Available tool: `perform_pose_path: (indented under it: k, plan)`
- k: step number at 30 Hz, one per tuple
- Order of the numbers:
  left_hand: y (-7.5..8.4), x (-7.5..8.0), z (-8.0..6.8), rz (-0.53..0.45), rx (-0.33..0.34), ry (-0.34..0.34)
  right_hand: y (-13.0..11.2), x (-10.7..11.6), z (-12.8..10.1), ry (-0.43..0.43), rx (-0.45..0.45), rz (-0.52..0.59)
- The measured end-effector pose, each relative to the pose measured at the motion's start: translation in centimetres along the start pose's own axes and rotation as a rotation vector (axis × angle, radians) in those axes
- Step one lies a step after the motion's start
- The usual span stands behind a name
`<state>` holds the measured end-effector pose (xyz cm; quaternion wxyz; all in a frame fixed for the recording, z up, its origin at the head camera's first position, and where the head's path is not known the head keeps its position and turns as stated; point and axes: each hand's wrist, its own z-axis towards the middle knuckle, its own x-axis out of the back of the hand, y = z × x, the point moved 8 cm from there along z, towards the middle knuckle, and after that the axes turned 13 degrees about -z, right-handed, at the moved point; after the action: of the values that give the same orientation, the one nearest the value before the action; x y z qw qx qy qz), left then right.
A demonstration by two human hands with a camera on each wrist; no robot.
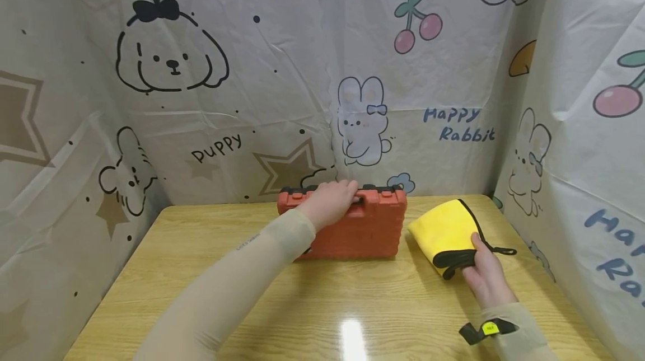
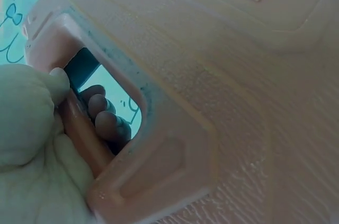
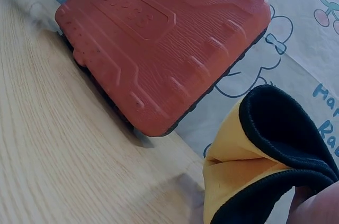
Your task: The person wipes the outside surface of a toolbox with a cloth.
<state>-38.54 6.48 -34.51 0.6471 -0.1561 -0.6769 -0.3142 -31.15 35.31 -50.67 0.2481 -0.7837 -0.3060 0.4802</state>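
A red plastic tool case stands upright on its edge near the back of the table. My left hand grips its handle from above. In the left wrist view the fingers of that hand curl through the opening round the handle. To the right of the case, my right hand pinches a folded yellow cloth with black edging and a small loop. The right wrist view shows the cloth's folds close up, apart from the case, with only part of the hand visible.
The wooden table runs up to a patterned cloth backdrop at the back and both sides. A black strap with a yellow tag is on the right wrist.
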Motion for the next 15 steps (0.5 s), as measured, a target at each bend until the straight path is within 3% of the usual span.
perform_pose_path:
  k: [8,15]
  plan:
    - [0.9,-0.2,-1.2,0.041,-0.032,0.022,0.0,0.0,0.0,0.0,-0.006,-0.003]
    - [1.9,-0.7,-3.2,0.075,-0.045,0.007,0.0,0.0,-0.2,0.004,0.014,0.008]
